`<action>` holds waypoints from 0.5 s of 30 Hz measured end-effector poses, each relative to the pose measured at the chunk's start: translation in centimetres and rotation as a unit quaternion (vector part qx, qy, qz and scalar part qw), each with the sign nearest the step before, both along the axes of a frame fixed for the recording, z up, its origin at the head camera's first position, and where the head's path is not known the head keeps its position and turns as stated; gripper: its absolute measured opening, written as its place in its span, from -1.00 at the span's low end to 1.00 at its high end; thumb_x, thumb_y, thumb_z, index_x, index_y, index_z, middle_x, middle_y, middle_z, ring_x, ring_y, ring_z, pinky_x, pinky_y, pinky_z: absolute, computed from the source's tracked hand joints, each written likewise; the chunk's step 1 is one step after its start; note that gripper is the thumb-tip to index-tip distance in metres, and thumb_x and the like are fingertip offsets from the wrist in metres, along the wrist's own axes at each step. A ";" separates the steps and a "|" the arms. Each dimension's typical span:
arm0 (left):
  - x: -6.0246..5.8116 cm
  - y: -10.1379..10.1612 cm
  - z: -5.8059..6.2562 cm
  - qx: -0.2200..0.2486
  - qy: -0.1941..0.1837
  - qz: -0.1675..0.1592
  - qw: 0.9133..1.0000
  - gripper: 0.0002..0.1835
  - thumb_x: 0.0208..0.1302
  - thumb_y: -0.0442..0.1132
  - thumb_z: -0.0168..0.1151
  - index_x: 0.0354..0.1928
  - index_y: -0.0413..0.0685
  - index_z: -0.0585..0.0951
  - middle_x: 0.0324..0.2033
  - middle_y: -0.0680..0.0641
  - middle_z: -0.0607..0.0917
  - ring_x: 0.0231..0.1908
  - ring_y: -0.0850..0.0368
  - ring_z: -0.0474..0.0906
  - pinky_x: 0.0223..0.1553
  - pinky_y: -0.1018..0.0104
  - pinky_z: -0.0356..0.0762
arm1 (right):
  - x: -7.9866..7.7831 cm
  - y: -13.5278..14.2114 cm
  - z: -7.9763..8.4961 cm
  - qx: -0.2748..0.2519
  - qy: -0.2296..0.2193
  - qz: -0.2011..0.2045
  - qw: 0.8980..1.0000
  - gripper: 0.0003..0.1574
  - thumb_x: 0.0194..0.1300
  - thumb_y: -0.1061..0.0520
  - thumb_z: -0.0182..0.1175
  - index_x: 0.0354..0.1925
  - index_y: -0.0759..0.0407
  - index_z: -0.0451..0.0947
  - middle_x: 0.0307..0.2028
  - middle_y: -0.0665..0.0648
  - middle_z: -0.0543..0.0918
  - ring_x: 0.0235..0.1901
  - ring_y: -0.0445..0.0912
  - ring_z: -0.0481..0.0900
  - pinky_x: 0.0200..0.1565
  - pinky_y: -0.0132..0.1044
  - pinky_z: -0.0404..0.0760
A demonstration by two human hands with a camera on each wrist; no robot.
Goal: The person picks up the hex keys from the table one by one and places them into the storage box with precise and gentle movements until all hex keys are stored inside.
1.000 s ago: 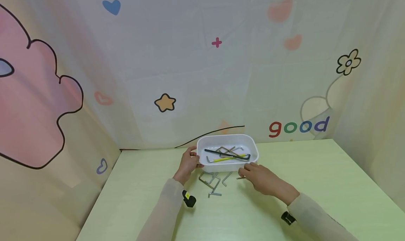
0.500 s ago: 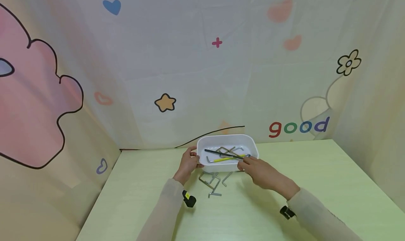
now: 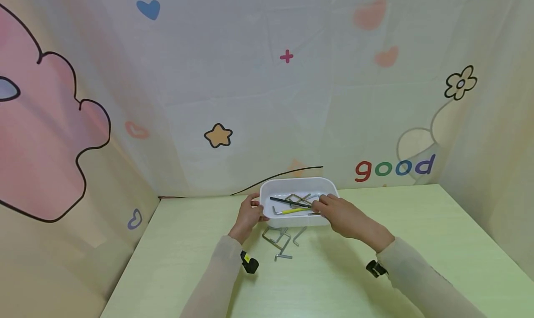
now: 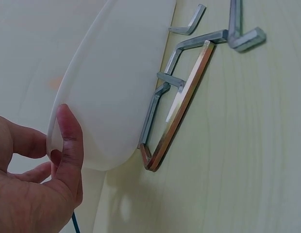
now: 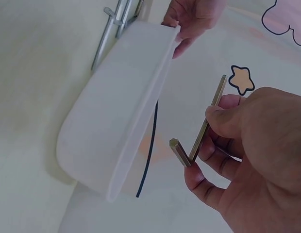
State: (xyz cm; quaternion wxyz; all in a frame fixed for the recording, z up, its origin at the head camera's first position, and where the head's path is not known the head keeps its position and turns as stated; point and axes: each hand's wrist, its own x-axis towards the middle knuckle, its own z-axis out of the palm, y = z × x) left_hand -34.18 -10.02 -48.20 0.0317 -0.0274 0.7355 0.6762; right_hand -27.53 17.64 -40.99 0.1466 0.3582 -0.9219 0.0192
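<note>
My left hand [image 3: 247,216] pinches the left end of a white plastic tub [image 3: 292,221] by its rim, thumb outside in the left wrist view. Over the tub's right front part is my right hand [image 3: 348,218]. Its thumb and fingers hold a brass-coloured hex key [image 5: 204,128], short leg pointing away from the palm in the right wrist view. Inside the tub lie a long black hex key [image 3: 288,200], a yellow-sleeved hex key [image 3: 293,211] and several metal ones. The right hand hides part of the tub's contents.
Several loose hex keys lie on the pale green table [image 3: 187,262] in front of the tub, among them a copper-toned one [image 4: 178,115] and a small silver one [image 3: 284,257]. A printed curtain [image 3: 258,100] hangs behind the table and at both sides.
My right hand has lifted the brass-coloured hex key from the table before the tub, up and over its front rim. The left hand and the tub have stayed put.
</note>
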 end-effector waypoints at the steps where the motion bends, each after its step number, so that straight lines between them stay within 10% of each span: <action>1: 0.0 0.0 0.0 0.001 -0.001 0.001 1.000 -0.47 0.36 -0.49 -0.01 0.37 -0.20 0.32 -0.17 -0.13 0.38 -0.29 -0.03 0.57 -0.40 0.37 0.73 | -0.1 -0.1 0.2 -0.002 0.001 0.000 1.000 -0.68 0.24 0.28 0.29 -0.08 0.02 0.47 -0.20 0.03 0.56 -0.21 -0.08 0.47 -0.20 -0.19 0.61; 15: -0.2 0.0 -0.1 0.006 -0.007 -0.001 1.000 -0.48 0.38 -0.48 -0.01 0.37 -0.16 0.32 -0.16 -0.12 0.38 -0.22 -0.06 0.56 -0.41 0.40 0.71 | -2.0 -1.3 2.4 -0.012 0.006 0.011 1.000 -0.69 0.24 0.33 0.27 -0.10 0.05 0.48 -0.20 0.07 0.57 -0.18 -0.03 0.50 -0.14 -0.15 0.63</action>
